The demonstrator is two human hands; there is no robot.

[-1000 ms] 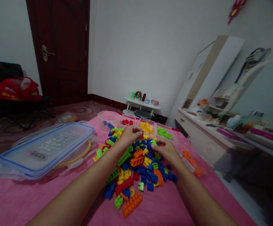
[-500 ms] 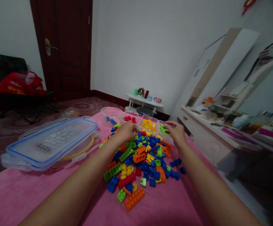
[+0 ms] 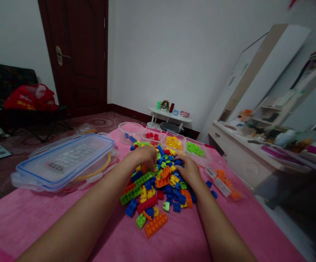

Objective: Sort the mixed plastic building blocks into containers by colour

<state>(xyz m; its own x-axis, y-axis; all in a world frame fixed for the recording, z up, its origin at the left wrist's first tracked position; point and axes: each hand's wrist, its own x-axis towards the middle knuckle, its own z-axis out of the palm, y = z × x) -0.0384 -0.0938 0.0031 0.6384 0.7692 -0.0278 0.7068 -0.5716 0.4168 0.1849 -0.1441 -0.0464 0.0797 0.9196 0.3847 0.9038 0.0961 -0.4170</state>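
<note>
A mixed heap of toy building bricks (image 3: 164, 181) in blue, green, yellow, orange and red lies in front of me. My left hand (image 3: 147, 157) reaches onto its left side, fingers bent down and drawn together among the bricks; what they hold, if anything, is hidden. On the heap's right side rests my right hand (image 3: 188, 169), its fingers curved but apart, touching blue bricks. Behind the heap stand clear containers: a round one (image 3: 130, 125) with a few blue bricks, then ones with red pieces (image 3: 151, 136), yellow pieces (image 3: 173, 142) and light green pieces (image 3: 195, 149).
Orange pieces (image 3: 227, 185) sit in a clear container right of my right forearm. Stacked clear lids (image 3: 65, 160), the top one blue-rimmed, lie at left on the pink cloth (image 3: 179, 236). A white dresser (image 3: 234, 153) stands beyond the right edge.
My right hand has moved left and nearer, from the light green container onto the heap. My left hand has dipped slightly toward me into the bricks. The orange container now shows.
</note>
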